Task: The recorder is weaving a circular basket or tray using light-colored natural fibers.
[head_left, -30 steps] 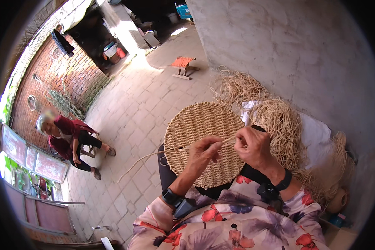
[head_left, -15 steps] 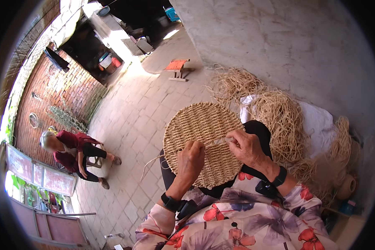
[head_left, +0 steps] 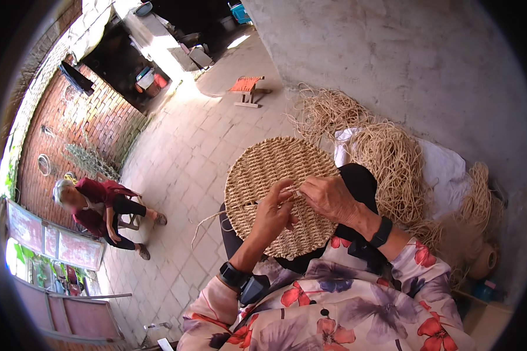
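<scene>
A round woven straw-cord mat (head_left: 257, 169) rests across my lap, tilted toward me. Over its middle, my left hand (head_left: 275, 210) has its fingers bent and apart, with nothing visibly gripped. Close beside its fingertips, my right hand (head_left: 332, 200) is closed in a pinch on a thin strand of cord, mostly hidden by the fingers. A loose cord end (head_left: 202, 225) curls out past the mat's left edge.
Heaped tan cord (head_left: 392, 169) lies on a white cloth (head_left: 445, 175) along the grey wall at right. An orange-topped folding stool (head_left: 247, 88) stands ahead on the paving. A seated person (head_left: 108, 205) is at left; a clay pot (head_left: 484, 261) sits at lower right.
The pale strand stretched between my hands no longer shows. My left fist has loosened and moved right and up; my right hand has shifted left, bringing the hands close together.
</scene>
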### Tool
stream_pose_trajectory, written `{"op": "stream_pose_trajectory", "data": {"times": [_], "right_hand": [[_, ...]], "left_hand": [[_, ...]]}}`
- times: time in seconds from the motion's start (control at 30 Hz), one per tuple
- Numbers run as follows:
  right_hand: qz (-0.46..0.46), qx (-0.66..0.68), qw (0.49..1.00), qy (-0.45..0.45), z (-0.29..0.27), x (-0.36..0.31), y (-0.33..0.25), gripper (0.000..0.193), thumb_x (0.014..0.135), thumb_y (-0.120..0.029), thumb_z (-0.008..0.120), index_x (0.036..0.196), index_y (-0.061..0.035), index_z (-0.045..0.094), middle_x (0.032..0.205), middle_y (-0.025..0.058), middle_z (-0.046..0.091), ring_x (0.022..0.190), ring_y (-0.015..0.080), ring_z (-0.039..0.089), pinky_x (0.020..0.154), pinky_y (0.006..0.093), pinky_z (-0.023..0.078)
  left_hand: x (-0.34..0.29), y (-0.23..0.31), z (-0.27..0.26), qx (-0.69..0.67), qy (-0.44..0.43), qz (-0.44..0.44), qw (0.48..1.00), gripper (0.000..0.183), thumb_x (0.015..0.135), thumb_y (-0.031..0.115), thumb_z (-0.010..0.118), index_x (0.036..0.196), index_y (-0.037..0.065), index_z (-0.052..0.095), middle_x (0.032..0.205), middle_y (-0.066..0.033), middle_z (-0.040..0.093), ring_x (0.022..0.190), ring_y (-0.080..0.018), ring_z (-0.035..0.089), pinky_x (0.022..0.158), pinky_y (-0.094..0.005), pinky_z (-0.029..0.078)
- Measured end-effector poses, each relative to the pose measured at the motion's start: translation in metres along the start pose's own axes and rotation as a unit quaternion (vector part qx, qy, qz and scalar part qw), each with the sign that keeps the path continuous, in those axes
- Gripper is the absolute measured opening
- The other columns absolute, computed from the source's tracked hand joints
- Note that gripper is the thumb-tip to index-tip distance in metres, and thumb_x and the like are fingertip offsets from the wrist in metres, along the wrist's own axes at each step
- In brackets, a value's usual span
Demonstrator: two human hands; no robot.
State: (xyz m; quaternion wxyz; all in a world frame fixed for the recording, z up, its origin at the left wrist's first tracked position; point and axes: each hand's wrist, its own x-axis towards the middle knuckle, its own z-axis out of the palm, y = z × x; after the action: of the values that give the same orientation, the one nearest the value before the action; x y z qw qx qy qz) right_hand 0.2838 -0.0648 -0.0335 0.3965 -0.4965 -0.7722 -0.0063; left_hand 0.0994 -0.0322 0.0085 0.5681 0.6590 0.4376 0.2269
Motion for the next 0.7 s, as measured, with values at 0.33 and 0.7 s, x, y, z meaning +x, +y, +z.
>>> {"op": "stream_pose_trajectory", "data": {"times": [0.33, 0.7], "right_hand": [[-0.002, -0.028, 1.000, -0.010, 0.000, -0.005, -0.002, 0.005, 0.080, -0.006, 0.061, 0.078, -0.0039, 0.056, 0.073, 0.0103, 0.058, 0.066, 0.0273, 0.066, 0.056, 0.0377, 0.054], [-0.018, -0.072, 0.997, -0.036, 0.000, 0.003, -0.003, 0.005, 0.079, -0.007, 0.060, 0.076, -0.0058, 0.056, 0.072, 0.0097, 0.060, 0.064, 0.0261, 0.067, 0.054, 0.0364, 0.054]], "left_hand": [[0.001, -0.015, 0.013, 0.221, 0.076, 0.120, 0.965, 0.039, 0.092, 0.000, 0.052, 0.130, 0.009, 0.052, 0.093, -0.0177, 0.066, 0.056, -0.0224, 0.064, 0.052, -0.0351, 0.054], [0.007, 0.005, -0.008, -0.346, -0.022, -0.131, 0.929, 0.062, 0.090, -0.003, 0.052, 0.147, 0.010, 0.031, 0.087, -0.0028, 0.053, 0.068, -0.0107, 0.056, 0.055, -0.0227, 0.045]]}}
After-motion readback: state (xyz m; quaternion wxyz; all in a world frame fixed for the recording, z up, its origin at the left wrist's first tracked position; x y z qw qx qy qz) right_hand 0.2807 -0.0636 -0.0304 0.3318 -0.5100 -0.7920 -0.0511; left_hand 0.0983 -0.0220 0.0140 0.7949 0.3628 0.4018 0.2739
